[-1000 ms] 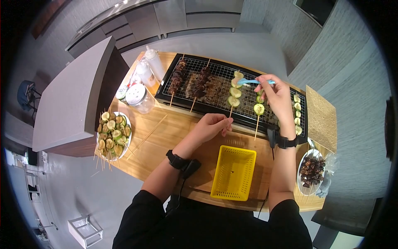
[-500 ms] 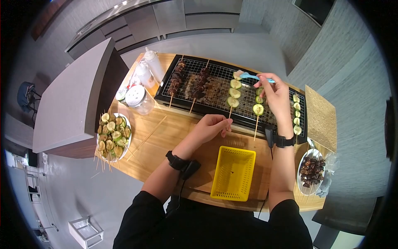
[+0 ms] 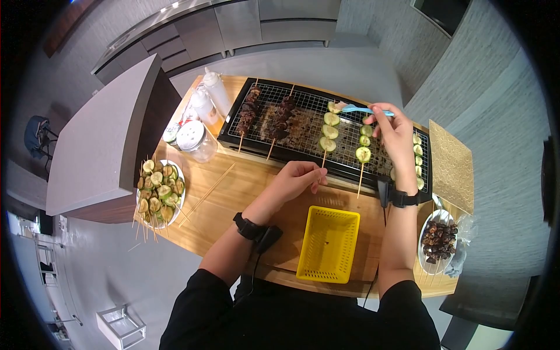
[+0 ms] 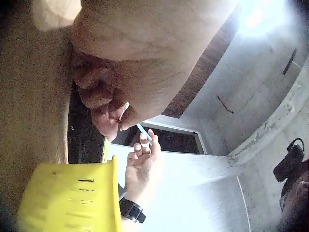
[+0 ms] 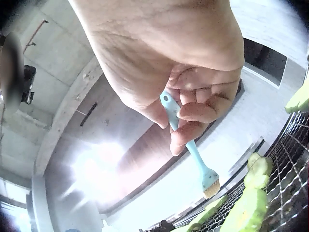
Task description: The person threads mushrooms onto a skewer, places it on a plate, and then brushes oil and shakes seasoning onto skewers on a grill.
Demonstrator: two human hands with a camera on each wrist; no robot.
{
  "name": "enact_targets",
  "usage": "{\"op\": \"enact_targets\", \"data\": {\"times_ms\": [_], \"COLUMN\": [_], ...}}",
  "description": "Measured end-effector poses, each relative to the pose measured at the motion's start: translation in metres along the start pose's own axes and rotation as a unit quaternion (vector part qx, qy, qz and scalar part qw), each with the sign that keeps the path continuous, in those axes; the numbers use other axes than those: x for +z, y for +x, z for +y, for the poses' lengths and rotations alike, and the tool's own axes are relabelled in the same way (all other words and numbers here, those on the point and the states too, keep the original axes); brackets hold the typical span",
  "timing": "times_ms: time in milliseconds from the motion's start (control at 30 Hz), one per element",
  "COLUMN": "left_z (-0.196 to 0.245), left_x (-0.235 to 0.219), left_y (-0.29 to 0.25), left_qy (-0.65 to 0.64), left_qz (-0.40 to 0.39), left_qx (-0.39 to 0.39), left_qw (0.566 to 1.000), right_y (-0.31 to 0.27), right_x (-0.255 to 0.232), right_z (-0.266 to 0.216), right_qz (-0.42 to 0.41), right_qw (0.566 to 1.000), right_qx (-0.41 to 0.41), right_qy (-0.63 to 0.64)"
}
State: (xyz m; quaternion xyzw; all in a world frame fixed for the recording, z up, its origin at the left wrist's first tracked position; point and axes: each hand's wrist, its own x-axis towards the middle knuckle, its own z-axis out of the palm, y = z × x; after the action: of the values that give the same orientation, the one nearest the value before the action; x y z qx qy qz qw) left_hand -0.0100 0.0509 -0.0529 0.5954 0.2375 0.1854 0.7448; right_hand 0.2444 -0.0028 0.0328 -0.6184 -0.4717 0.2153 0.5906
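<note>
My left hand [image 3: 300, 177] pinches the lower end of a bamboo stick with thumb and fingertips. That stick carries a skewer of pale green vegetable slices [image 3: 329, 132] lying on the wire-mesh grill [image 3: 309, 140]. With my right hand [image 3: 396, 134] I hold a light-blue basting brush [image 3: 357, 109] by its handle, between thumb and curled fingers. The bristles are at the farthest slice of that skewer. In the right wrist view the brush [image 5: 195, 157] points down, its tan bristles near the green slices [image 5: 246, 210]. The left wrist view shows the stick tip [image 4: 124, 110] between the left fingers.
Two dark meat skewers [image 3: 248, 114] lie on the grill's left; more vegetable skewers [image 3: 363, 154] lie to the right. A yellow basket [image 3: 303, 262] stands in front. Plates of vegetable skewers [image 3: 156, 192] and meat skewers [image 3: 438, 240] flank it. Bottles [image 3: 217, 90] and a shaker jar [image 3: 195, 140] stand left.
The brush has moved from the skewer's upper slices up to its far end, then slightly right. My right hand has shifted a little to the right with it. The left hand has stayed in place.
</note>
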Motion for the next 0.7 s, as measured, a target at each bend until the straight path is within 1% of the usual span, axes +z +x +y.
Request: {"op": "enact_targets", "data": {"times_ms": [100,700], "left_z": [-0.0036,-0.0026], "left_x": [-0.0023,-0.0019], "left_y": [0.0005,-0.0013], "left_qy": [0.001,0.007], "left_qz": [-0.001,0.008], "left_qx": [-0.007,0.004], "left_qw": [1.0,1.0], "right_y": [-0.0006,0.0002], "right_x": [-0.0008,-0.0047], "right_z": [-0.0042,-0.0036], "right_qz": [0.005,0.01], "right_qw": [1.0,1.0], "right_qx": [0.006,0.005], "right_qy": [0.005,0.01]}}
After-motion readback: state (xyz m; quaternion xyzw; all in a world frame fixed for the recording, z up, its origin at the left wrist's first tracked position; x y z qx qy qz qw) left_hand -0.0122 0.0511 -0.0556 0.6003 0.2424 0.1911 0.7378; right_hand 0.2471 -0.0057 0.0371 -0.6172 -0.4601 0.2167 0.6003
